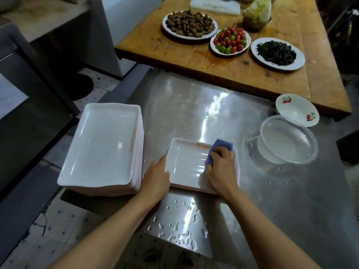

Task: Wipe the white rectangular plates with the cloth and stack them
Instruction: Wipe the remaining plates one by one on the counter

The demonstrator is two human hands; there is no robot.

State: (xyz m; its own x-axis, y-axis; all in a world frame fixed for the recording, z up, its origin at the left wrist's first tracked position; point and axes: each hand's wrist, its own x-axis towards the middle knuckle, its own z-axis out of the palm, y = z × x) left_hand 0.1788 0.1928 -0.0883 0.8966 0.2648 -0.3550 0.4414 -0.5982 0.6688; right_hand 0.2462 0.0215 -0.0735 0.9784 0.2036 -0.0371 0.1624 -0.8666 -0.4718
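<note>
A white rectangular plate (pixel 184 164) lies on the wet steel table (pixel 194 105) in front of me. My right hand (pixel 221 169) grips a blue cloth (pixel 223 145) and presses it on the plate's right side. My left hand (pixel 156 176) holds the plate's left edge, thumb over the rim. To the left stands a tall stack of white rectangular plates (pixel 103 144) at the table's left edge, close to my left hand.
A clear plastic bowl of water (pixel 287 142) sits at the right, a small flowered dish (pixel 297 111) behind it. The wooden table (pixel 174 49) beyond carries plates of food. Water drops (pixel 180 230) lie near the front edge.
</note>
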